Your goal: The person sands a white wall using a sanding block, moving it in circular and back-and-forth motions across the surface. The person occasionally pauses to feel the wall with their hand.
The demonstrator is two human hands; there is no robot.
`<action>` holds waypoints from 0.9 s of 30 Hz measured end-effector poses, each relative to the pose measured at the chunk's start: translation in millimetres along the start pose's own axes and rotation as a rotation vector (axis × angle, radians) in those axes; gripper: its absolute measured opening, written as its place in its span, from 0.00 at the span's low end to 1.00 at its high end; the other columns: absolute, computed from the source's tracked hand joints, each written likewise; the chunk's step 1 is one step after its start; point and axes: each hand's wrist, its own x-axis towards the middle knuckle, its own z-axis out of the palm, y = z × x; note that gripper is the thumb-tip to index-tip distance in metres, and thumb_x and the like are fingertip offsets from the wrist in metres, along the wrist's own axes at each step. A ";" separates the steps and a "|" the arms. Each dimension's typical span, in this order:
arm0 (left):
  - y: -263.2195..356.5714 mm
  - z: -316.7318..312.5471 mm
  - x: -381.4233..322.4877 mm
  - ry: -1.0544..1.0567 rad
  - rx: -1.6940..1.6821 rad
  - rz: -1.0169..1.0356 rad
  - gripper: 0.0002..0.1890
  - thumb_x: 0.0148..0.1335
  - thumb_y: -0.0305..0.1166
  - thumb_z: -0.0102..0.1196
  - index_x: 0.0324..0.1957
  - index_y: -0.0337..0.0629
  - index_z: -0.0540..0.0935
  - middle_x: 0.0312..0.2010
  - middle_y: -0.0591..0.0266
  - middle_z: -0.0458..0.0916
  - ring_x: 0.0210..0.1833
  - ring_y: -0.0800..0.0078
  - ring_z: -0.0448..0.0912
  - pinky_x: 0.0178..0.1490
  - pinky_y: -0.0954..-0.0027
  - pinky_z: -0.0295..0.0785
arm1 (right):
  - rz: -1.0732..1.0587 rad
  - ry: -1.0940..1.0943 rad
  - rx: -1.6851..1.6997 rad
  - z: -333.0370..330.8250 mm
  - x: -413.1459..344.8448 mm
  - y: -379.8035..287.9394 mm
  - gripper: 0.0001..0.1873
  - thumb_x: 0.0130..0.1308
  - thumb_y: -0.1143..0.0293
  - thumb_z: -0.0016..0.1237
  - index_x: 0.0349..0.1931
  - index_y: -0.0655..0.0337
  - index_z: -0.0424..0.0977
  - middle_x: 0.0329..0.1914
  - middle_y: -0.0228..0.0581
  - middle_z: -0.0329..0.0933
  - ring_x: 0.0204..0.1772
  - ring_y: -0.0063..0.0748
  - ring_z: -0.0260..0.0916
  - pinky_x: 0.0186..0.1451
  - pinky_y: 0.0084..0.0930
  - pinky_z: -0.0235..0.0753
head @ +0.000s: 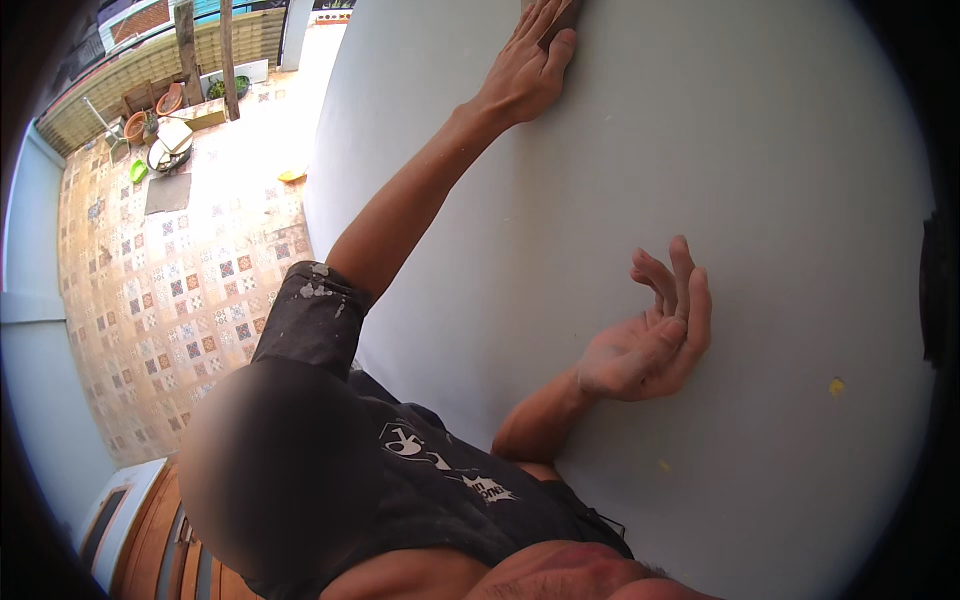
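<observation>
My left hand (529,64) reaches far up along a smooth grey-white wall (750,187), back of the hand towards me. A brown sheet (564,19), which looks like sandpaper, lies under its palm, gripped between fingers and thumb against the wall. The top of the sheet runs out of the picture. Lower down, my right hand (652,330) hovers by the wall with bent, parted fingers and nothing in it; whether it touches the surface I cannot tell. Pale dust coats its skin. Small yellow marks (836,386) show on the wall to its right.
On the left lies a patio floor of patterned tiles (187,315), bright with sun. Plant pots (136,127), a dark basin (169,159), and a grey mat (167,193) sit near the far fence (150,64). Wooden slats (150,544) stand at the lower left.
</observation>
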 end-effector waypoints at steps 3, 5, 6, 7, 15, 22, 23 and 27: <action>-10.0 2.7 -34.1 -0.016 0.018 -0.015 0.31 0.79 0.40 0.26 0.82 0.51 0.49 0.83 0.63 0.48 0.85 0.59 0.43 0.87 0.57 0.38 | 0.005 0.028 0.027 1.8 2.0 -1.0 0.24 0.78 0.71 0.25 0.62 0.79 0.68 0.54 0.71 0.81 0.41 0.49 0.86 0.40 0.32 0.81; -19.1 6.4 -63.4 -0.036 0.043 -0.084 0.31 0.79 0.41 0.25 0.82 0.50 0.49 0.83 0.64 0.48 0.85 0.59 0.43 0.86 0.56 0.38 | 0.003 0.015 0.050 5.1 2.7 -0.1 0.23 0.78 0.71 0.26 0.62 0.79 0.68 0.53 0.71 0.81 0.41 0.49 0.86 0.40 0.32 0.81; -19.0 5.2 -61.3 -0.023 0.030 -0.028 0.31 0.80 0.41 0.26 0.82 0.50 0.49 0.83 0.63 0.49 0.85 0.59 0.43 0.86 0.56 0.38 | -0.003 0.003 0.041 7.0 2.7 0.7 0.23 0.78 0.71 0.26 0.62 0.79 0.68 0.53 0.71 0.81 0.41 0.49 0.86 0.40 0.32 0.81; -16.1 4.2 -49.7 -0.020 0.020 -0.012 0.31 0.80 0.41 0.26 0.82 0.50 0.49 0.83 0.63 0.49 0.85 0.59 0.43 0.86 0.56 0.38 | -0.011 -0.021 0.034 8.5 2.2 1.3 0.23 0.78 0.71 0.26 0.62 0.79 0.68 0.53 0.71 0.81 0.41 0.49 0.86 0.40 0.32 0.81; -21.2 12.0 -53.5 0.004 -0.046 -0.023 0.31 0.79 0.39 0.29 0.81 0.50 0.51 0.83 0.61 0.50 0.85 0.58 0.44 0.86 0.58 0.39 | 0.009 -0.028 0.017 10.4 0.1 4.4 0.23 0.78 0.71 0.26 0.61 0.80 0.68 0.53 0.72 0.81 0.41 0.50 0.86 0.40 0.32 0.81; -15.0 5.0 -1.2 0.051 -0.095 -0.019 0.33 0.78 0.46 0.28 0.82 0.50 0.51 0.83 0.59 0.49 0.86 0.56 0.43 0.86 0.52 0.36 | 0.004 -0.039 -0.005 9.1 0.6 4.0 0.23 0.78 0.72 0.26 0.62 0.79 0.68 0.53 0.71 0.81 0.41 0.49 0.86 0.40 0.32 0.81; -13.7 6.3 -1.4 0.062 -0.086 -0.032 0.34 0.79 0.50 0.26 0.82 0.51 0.50 0.83 0.59 0.48 0.86 0.56 0.42 0.86 0.51 0.36 | 0.005 -0.044 0.000 10.1 0.5 4.3 0.23 0.78 0.72 0.26 0.62 0.79 0.68 0.53 0.71 0.81 0.41 0.49 0.86 0.40 0.32 0.81; -9.2 9.3 -55.3 -0.046 -0.041 -0.015 0.34 0.80 0.52 0.26 0.82 0.53 0.50 0.83 0.59 0.48 0.85 0.53 0.42 0.86 0.52 0.38 | 0.015 -0.022 0.021 14.2 -2.7 3.0 0.23 0.78 0.72 0.26 0.61 0.80 0.68 0.53 0.71 0.81 0.41 0.50 0.86 0.40 0.32 0.81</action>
